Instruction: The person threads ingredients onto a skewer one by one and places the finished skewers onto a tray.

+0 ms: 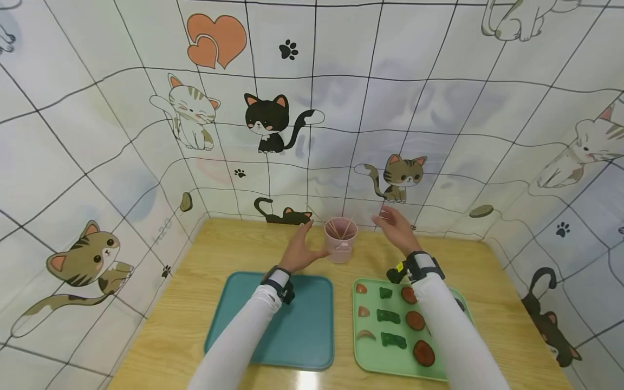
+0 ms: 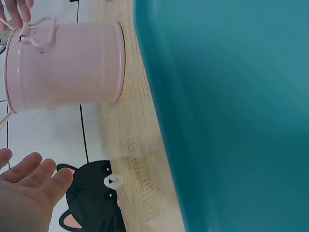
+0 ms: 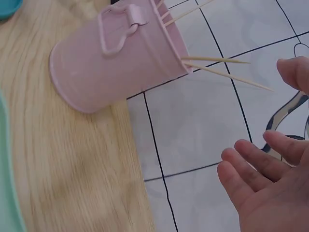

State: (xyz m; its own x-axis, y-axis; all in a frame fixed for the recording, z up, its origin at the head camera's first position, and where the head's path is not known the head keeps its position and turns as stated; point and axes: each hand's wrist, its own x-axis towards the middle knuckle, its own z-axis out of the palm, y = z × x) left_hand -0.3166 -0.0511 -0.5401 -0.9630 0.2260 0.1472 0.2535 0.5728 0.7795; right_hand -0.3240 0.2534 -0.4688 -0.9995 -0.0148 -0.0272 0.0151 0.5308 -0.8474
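A pale pink bucket with a small side handle stands at the back of the wooden table, thin wooden skewers leaning out of its top. Just left of it is my left hand, thumb spread from the fingers; whether the thumb touches the bucket I cannot tell. In the left wrist view, the fingers of that hand are apart from the bucket. My right hand is raised to the bucket's right. The right wrist view shows this hand with fingers loosely extended, holding nothing, away from the skewer tips.
In front on the left lies a blue tray. On the right, a green tray bears rows of orange-pink pieces, green pieces and reddish-brown rounds, partly hidden by my right forearm. A cat-patterned wall covering rises behind the table.
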